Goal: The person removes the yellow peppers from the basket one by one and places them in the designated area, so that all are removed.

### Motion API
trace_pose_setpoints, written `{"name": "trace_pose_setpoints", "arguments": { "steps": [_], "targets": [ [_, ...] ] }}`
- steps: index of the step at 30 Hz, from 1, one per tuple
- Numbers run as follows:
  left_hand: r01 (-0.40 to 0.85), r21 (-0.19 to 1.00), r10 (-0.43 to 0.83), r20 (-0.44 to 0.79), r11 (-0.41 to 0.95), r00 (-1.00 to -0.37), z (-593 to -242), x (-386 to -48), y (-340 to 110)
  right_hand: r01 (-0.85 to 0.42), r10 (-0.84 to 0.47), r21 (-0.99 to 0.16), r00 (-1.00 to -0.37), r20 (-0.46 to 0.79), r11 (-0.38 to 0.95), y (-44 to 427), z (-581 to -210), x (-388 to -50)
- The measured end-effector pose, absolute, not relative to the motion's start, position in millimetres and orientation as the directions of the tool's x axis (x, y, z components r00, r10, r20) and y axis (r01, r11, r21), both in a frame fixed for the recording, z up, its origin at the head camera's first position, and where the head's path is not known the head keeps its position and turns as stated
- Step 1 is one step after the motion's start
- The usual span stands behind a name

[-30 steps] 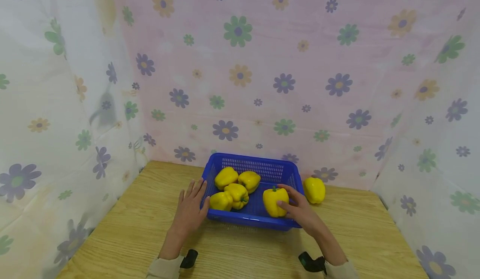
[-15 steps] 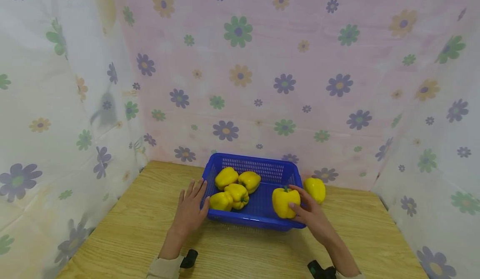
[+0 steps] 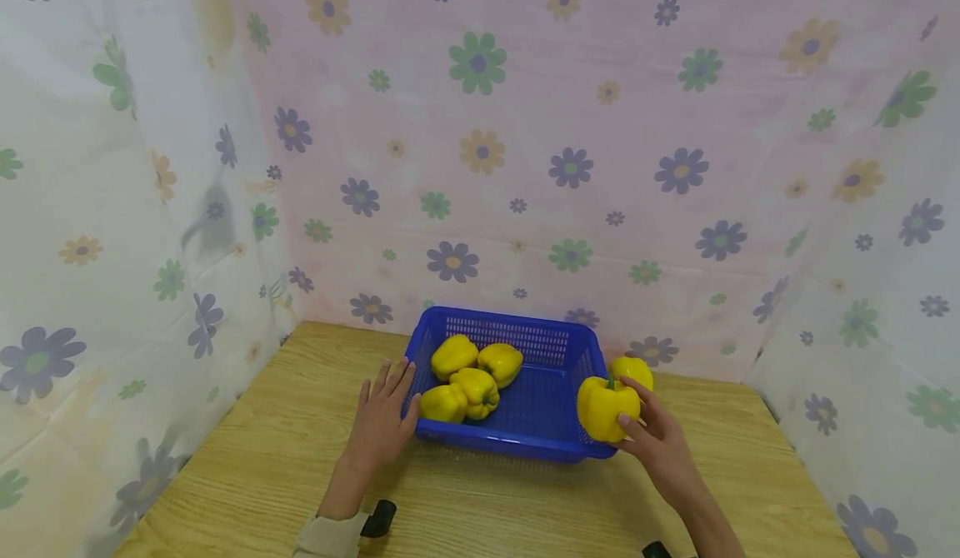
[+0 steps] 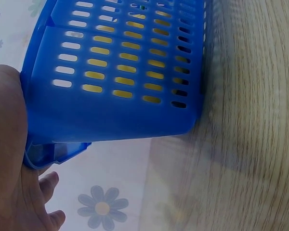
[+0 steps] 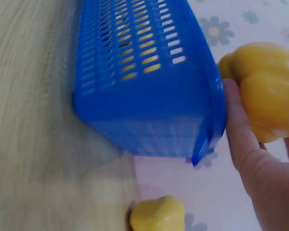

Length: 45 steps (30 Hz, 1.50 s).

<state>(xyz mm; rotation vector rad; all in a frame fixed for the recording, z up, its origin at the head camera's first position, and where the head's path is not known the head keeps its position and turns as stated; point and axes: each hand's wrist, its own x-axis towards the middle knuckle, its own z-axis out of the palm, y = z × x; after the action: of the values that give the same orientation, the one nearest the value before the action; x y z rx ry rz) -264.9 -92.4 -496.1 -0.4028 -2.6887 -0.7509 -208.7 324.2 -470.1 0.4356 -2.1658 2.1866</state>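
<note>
A yellow bell pepper (image 3: 606, 409) with a green stem is gripped by my right hand (image 3: 660, 436), thumb on its near side, over the right rim of the blue plastic basket (image 3: 517, 443). In the right wrist view this pepper (image 5: 269, 91) sits above the rim level. My left hand (image 3: 378, 415) rests with straight fingers on the basket's left rim. Several yellow bell peppers (image 3: 476, 391) lie in the basket's left half. Another bell pepper (image 3: 634, 371) stands on the table right of the basket, partly hidden behind the held one.
The basket stands on a wood-grain table (image 3: 480, 508) near the back. Flower-patterned curtains (image 3: 480, 108) hang behind the table and on both sides. In the left wrist view, the slotted basket wall (image 4: 111, 106) stands close to the left hand.
My right hand has carried the bell pepper rightward, from above the basket's inside to over its right rim. My left hand and the other peppers have stayed in place.
</note>
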Motion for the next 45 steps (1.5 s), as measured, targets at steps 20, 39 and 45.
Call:
{"name": "trace_pose_setpoints", "arguments": {
  "steps": [20,39,45],
  "targets": [
    [0.321,0.448,0.174,0.339,0.834,-0.924,-496,-266,-92,-0.198,0.028,-0.952,-0.980,0.197,-0.235,368,-500,-195],
    [0.334,0.471,0.181,0.341,0.816,-0.923,-493,-263,-92,0.265,0.226,-0.940,-0.950,-0.217,0.212,413,-526,-195],
    [0.330,0.466,0.178,0.341,0.821,-0.923,-494,-265,-92,0.274,0.254,-0.908,-0.947,-0.198,0.316,422,-530,-198]
  ]
}}
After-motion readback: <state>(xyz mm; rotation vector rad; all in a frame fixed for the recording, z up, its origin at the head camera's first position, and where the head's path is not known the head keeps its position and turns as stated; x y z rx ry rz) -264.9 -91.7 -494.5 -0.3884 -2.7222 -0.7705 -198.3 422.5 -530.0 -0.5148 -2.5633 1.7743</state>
